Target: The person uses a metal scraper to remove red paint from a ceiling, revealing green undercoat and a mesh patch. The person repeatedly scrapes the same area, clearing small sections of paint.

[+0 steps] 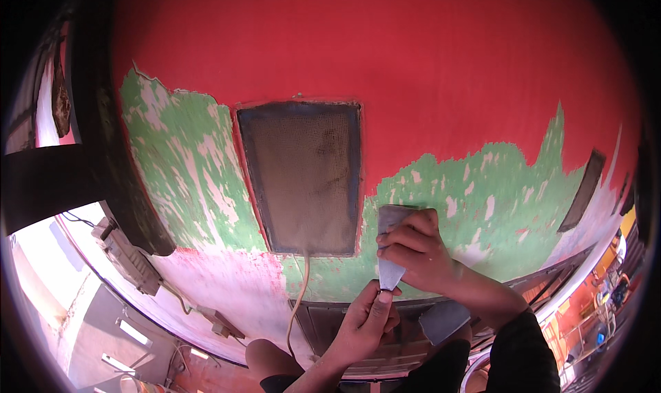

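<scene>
A flat metal scraper blade (393,274), wide at its top and narrow at its base, stands nearly upright before the painted wall (465,186). My right hand (421,248) holds the blade between thumb and fingers from the right side. Below, the fingers of my left hand (369,313) pinch its narrow end; any handle there is hidden by the hand. Around the blade the wall shows green paint with pale bare patches, under a ragged edge of red paint. A grey flat piece (444,320) lies near my knee, below my right forearm.
A mesh-covered vent (302,181) with a dark frame sits left of my hands, a cable (304,289) hanging from it. A dark beam (124,186) stands at the left. Beneath the wall is a dark-framed opening (325,323). An electrical box (126,258) is at the lower left.
</scene>
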`<state>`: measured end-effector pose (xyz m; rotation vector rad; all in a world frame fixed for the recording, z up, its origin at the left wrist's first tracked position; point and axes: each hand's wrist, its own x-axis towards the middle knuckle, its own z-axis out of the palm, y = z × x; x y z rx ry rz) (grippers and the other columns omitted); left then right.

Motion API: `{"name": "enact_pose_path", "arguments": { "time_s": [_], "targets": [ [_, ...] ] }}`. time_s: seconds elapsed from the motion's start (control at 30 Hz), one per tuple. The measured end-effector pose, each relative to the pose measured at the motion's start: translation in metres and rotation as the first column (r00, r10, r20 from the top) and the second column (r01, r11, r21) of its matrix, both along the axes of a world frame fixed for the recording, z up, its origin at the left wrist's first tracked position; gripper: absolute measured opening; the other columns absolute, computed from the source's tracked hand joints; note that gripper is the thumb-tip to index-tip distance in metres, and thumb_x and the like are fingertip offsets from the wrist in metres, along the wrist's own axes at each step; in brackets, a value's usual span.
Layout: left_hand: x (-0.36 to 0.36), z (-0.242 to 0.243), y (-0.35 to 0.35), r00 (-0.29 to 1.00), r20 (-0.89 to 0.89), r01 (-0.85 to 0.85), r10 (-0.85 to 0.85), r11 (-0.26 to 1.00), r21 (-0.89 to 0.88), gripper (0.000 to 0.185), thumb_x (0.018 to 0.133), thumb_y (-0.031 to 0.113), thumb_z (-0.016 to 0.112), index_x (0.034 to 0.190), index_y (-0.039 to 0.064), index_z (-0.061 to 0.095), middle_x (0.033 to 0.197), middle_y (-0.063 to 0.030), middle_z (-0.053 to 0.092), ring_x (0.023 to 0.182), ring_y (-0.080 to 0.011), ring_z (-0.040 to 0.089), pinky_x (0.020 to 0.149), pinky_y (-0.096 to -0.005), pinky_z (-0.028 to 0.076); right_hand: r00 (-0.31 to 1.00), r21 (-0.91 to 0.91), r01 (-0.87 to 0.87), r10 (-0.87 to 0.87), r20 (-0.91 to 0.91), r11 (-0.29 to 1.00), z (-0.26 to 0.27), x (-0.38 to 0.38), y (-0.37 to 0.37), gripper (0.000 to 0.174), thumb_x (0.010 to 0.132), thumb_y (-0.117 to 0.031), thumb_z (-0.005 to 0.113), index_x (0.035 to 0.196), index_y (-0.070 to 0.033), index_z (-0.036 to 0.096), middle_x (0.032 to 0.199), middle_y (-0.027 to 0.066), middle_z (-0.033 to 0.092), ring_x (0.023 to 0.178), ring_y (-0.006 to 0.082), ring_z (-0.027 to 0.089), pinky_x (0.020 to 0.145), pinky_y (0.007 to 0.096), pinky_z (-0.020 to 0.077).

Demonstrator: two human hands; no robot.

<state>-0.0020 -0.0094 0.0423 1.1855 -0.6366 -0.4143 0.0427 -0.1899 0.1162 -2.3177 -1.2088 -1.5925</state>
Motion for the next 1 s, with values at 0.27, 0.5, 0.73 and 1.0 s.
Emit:
{"name": "enact_pose_path", "arguments": {
  "time_s": [0.27, 0.5, 0.73, 1.0],
  "targets": [
    [0.004, 0.010, 0.000, 1.000, -0.018, -0.022, 0.022, 0.999, 0.029, 0.033, 0.112, 0.036, 0.038, 0.122, 0.007, 0.050, 0.066, 0.0005, 0.044, 0.053, -0.0050, 0.038, 0.049, -0.0231, 0.032, 0.996, -0.077, -0.061, 0.066, 0.059, 0.995, 0.010, 0.005, 0.004, 0.021, 0.062, -0.014, 0.080, 0.080, -0.016, 0.067, 0.095, -0.0053, 0.069, 0.091, 0.0179, 0.059, 0.088, 0.0377, 0.0382],
    [0.007, 0.008, 0.002, 0.997, -0.052, 0.059, -0.065, 0.992, -0.109, 0.031, 0.113, 0.034, 0.037, 0.119, 0.006, 0.049, 0.069, 0.0023, 0.043, 0.054, -0.0043, 0.034, 0.051, -0.0231, 0.031, 1.000, 0.019, 0.001, -0.001, 0.019, 1.000, 0.008, 0.007, 0.006, 0.021, 0.062, -0.015, 0.077, 0.081, -0.016, 0.067, 0.096, -0.0043, 0.067, 0.091, 0.0181, 0.058, 0.086, 0.0387, 0.0388],
    [0.006, 0.002, -0.003, 1.000, -0.022, 0.018, -0.022, 0.985, -0.169, 0.028, 0.113, 0.033, 0.040, 0.112, 0.007, 0.048, 0.068, 0.0055, 0.034, 0.056, -0.0027, 0.033, 0.050, -0.0229, 0.028, 0.999, 0.174, 0.035, -0.033, -0.014, 0.984, 0.003, 0.010, 0.012, 0.025, 0.062, -0.003, 0.075, 0.083, -0.010, 0.063, 0.102, 0.0031, 0.066, 0.100, 0.0289, 0.059, 0.087, 0.0447, 0.0463],
    [-0.001, 0.011, 0.000, 0.998, 0.038, -0.041, 0.050, 0.979, -0.202, 0.025, 0.112, 0.033, 0.043, 0.108, 0.008, 0.048, 0.067, 0.0074, 0.032, 0.054, -0.0014, 0.033, 0.047, -0.0229, 0.028, 1.000, 0.141, -0.007, 0.009, -0.013, 0.990, -0.002, 0.013, 0.013, 0.023, 0.064, -0.002, 0.074, 0.081, -0.009, 0.061, 0.100, 0.0035, 0.066, 0.098, 0.0295, 0.059, 0.088, 0.0448, 0.0451]
  ]
}}
